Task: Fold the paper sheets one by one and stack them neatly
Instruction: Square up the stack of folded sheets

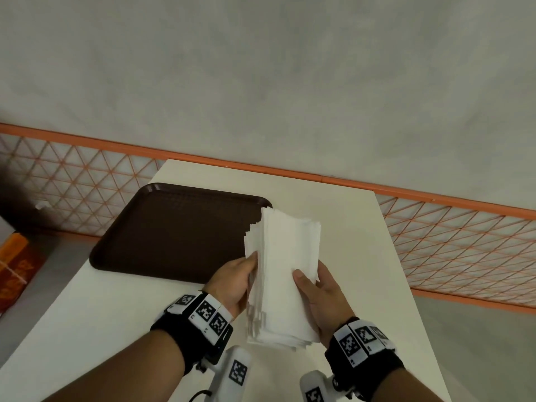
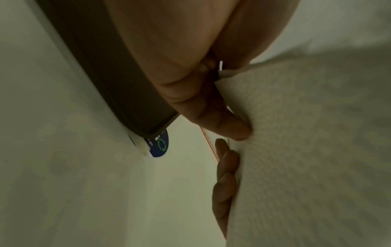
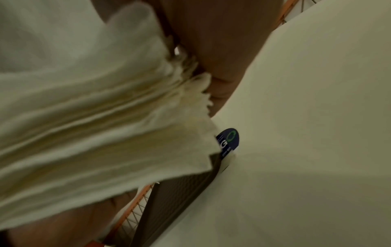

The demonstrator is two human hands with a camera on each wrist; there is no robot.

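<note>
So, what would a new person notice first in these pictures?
First, the thick stack of white paper sheets, held above the white table between the left hand and right hand. Next, the dark brown tray lying on the table to its left.

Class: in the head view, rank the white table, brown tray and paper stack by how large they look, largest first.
1. white table
2. brown tray
3. paper stack, held nearer the camera, so it looks larger than it is.

light: dim, soft, greenish cast
head: sharp centre, edges bowed, dark left corner
wrist views: motion-blurred, paper stack smeared, thumb soft
glare: none
</note>
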